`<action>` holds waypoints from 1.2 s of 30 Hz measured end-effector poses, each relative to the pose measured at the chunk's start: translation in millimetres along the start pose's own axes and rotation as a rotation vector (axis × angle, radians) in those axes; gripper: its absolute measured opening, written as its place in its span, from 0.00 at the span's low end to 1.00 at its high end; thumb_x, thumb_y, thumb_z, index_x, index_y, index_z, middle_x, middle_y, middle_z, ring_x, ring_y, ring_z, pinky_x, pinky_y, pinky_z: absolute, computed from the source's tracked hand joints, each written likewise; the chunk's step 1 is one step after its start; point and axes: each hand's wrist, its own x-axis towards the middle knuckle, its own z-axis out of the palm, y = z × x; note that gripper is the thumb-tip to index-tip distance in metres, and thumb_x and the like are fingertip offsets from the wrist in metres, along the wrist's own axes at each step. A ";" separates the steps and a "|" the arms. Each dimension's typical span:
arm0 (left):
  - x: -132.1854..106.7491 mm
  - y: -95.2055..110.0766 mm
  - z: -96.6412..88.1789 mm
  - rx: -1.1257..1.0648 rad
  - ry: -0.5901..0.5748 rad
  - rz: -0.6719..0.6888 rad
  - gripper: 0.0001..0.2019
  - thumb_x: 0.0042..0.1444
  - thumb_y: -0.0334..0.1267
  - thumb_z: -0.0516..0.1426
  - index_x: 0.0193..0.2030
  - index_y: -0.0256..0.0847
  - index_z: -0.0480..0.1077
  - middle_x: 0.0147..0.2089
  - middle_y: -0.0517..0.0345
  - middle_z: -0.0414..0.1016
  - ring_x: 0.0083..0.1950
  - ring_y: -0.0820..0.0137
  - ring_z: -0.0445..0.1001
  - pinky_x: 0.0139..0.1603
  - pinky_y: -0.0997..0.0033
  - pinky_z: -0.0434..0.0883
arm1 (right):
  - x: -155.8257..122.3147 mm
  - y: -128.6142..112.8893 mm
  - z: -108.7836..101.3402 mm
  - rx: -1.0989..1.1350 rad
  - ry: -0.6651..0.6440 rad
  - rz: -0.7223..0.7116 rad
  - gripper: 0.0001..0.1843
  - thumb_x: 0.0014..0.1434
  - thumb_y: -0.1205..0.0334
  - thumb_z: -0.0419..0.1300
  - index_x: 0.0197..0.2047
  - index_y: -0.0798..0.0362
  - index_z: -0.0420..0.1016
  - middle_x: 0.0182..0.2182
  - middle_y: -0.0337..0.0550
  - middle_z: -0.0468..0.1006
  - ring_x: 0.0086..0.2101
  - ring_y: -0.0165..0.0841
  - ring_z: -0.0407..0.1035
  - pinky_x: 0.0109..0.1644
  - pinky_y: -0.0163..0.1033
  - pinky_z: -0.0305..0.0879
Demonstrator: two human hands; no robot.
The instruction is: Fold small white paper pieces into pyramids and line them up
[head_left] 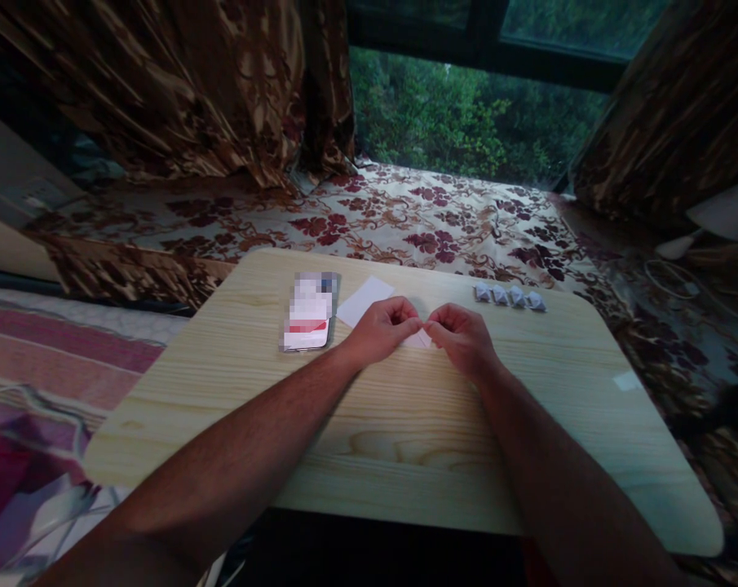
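My left hand (pixel 384 328) and my right hand (pixel 460 336) meet fingertip to fingertip over the middle of a light wooden table (pixel 405 424). Both are curled in a pinch on a small white piece of paper (pixel 418 340), which shows only as a sliver under the fingers. A white paper sheet (pixel 364 299) lies flat just beyond my left hand. A phone (pixel 309 312) lies face up to the left of that sheet. Several small folded paper pieces (pixel 509 296) sit in a row at the far right of the table.
A flowered cloth (pixel 405 216) covers the surface beyond the table, under a window with brown patterned curtains (pixel 209 90) on both sides. A small white scrap (pixel 625 381) lies near the table's right edge. Striped bedding (pixel 44 375) lies to the left.
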 end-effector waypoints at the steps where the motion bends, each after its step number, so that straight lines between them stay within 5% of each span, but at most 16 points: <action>1: 0.2 -0.1 0.1 0.002 0.007 -0.003 0.11 0.52 0.44 0.61 0.32 0.37 0.69 0.21 0.66 0.64 0.23 0.78 0.60 0.25 0.75 0.56 | 0.2 0.1 0.0 0.006 0.005 0.002 0.08 0.53 0.59 0.64 0.27 0.53 0.71 0.19 0.34 0.70 0.20 0.26 0.60 0.24 0.33 0.53; 36: -0.1 0.8 -2.6 -0.150 -0.029 -0.042 0.15 0.48 0.45 0.66 0.31 0.37 0.69 0.21 0.67 0.65 0.21 0.80 0.59 0.23 0.77 0.54 | 0.4 -2.6 -3.9 0.112 -0.032 0.046 0.08 0.52 0.60 0.65 0.26 0.55 0.72 0.19 0.35 0.72 0.20 0.26 0.61 0.25 0.34 0.54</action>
